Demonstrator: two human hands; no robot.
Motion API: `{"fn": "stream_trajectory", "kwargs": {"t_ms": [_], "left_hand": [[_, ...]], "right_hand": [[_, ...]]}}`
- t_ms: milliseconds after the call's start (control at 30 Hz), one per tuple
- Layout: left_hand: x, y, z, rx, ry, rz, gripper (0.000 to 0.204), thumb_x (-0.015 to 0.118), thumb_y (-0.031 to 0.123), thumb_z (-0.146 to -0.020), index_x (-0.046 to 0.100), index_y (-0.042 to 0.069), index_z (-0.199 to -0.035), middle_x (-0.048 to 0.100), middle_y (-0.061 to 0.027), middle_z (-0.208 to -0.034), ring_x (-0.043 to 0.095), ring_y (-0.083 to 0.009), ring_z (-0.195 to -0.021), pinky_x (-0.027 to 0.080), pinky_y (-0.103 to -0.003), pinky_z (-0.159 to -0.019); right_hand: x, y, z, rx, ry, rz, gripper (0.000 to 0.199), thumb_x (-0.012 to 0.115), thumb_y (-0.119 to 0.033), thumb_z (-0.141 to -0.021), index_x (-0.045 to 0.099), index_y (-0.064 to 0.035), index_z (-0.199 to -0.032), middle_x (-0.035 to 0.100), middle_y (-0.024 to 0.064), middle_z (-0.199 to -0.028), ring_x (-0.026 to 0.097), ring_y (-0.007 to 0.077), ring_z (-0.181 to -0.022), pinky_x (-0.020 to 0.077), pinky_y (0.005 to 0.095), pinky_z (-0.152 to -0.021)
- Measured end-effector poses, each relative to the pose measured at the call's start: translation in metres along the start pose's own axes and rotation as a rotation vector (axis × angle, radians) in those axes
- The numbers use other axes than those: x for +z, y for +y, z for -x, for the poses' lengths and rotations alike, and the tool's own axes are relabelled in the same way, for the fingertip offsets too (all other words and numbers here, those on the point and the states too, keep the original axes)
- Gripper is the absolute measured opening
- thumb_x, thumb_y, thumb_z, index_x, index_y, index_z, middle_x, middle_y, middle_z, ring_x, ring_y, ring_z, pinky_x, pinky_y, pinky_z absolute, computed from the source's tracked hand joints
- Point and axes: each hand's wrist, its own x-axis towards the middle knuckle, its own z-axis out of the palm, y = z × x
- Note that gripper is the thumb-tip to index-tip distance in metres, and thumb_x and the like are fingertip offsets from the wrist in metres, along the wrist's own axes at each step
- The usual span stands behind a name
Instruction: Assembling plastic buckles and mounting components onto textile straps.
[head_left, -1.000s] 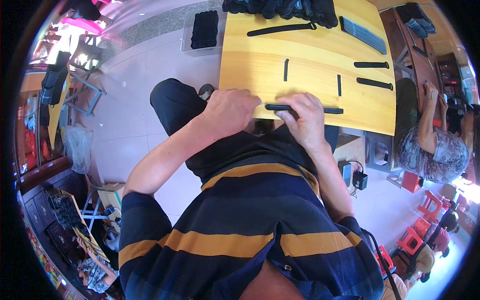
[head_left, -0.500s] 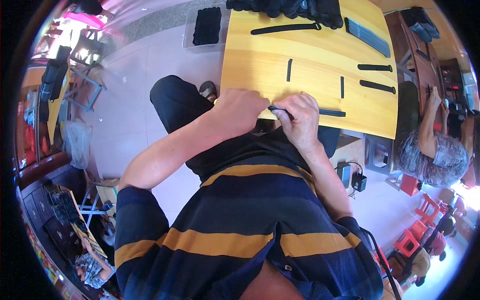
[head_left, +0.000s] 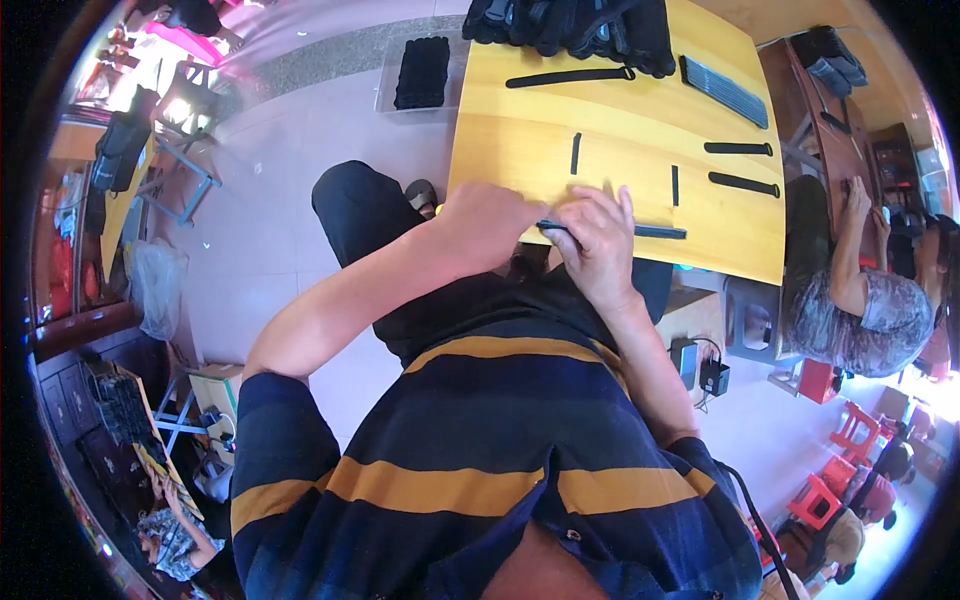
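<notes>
I'm sitting in a small workshop, at a yellow wooden table (head_left: 500, 150) laid out with black straps (head_left: 568, 77) and a heap of black goods (head_left: 575, 25) at its far end. Another person (head_left: 850, 300) works at a bench beside me, with red plastic stools (head_left: 835, 470) on the tiled floor (head_left: 290, 230).

Both hands (head_left: 545, 235) on black strap (head_left: 655, 232)

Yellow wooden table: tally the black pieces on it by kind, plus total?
On the yellow wooden table:
Long black straps: 4, one in both hands, one at the far edge, two at right
Short thin black strips: 2
Flat black ribbed bundle: 1
Heap of black items: 1
Total: 8
</notes>
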Motion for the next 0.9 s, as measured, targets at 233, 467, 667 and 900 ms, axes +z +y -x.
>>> {"fn": "stream_trajectory", "kwargs": {"t_ms": [233,467,667,900], "left_hand": [[-0.001,0.014,0.0,0.012,0.11,0.038,0.025,0.065,0.014,-0.09,0.073,0.015,-0.114,0.074,-0.0132,-0.09,0.075,-0.0358,-0.086,0.057,-0.05,-0.075],[0.006,0.06,-0.003,0.032,0.182,0.099,0.018,0.059,0.016,-0.096,0.073,0.01,-0.105,0.073,-0.0138,-0.088,0.074,-0.0351,-0.083,0.057,-0.049,-0.072],[0.014,0.053,-0.01,0.079,0.135,0.13,0.019,0.056,0.016,-0.097,0.074,0.014,-0.103,0.073,-0.0123,-0.085,0.074,-0.0337,-0.082,0.058,-0.048,-0.071],[0.005,0.032,-0.013,0.204,-0.04,0.102,0.029,0.059,0.011,-0.091,0.076,0.02,-0.113,0.072,-0.0143,-0.085,0.072,-0.037,-0.082,0.056,-0.051,-0.07]], "right_hand": [[-0.039,-0.016,0.042,0.311,0.061,-0.35,0.022,0.084,-0.017,-0.086,0.069,-0.0065,-0.099,0.062,0.0076,-0.081,0.063,0.0203,-0.078,0.0506,0.0329,-0.079],[-0.003,0.012,0.066,0.846,0.032,-0.992,0.027,0.07,-0.028,-0.103,0.063,-0.0049,-0.115,0.067,0.0008,-0.094,0.063,0.008,-0.077,0.0512,0.0224,-0.069],[-0.02,0.014,0.063,0.896,-0.117,-0.938,0.023,0.066,-0.024,-0.106,0.063,-0.0043,-0.117,0.068,0.0017,-0.094,0.064,0.0081,-0.078,0.0514,0.0224,-0.069],[-0.035,0.018,0.049,0.695,-0.44,-0.855,0.023,0.061,-0.018,-0.108,0.057,0.0006,-0.121,0.067,0.0051,-0.096,0.068,0.0121,-0.085,0.0547,0.0275,-0.077]]}}
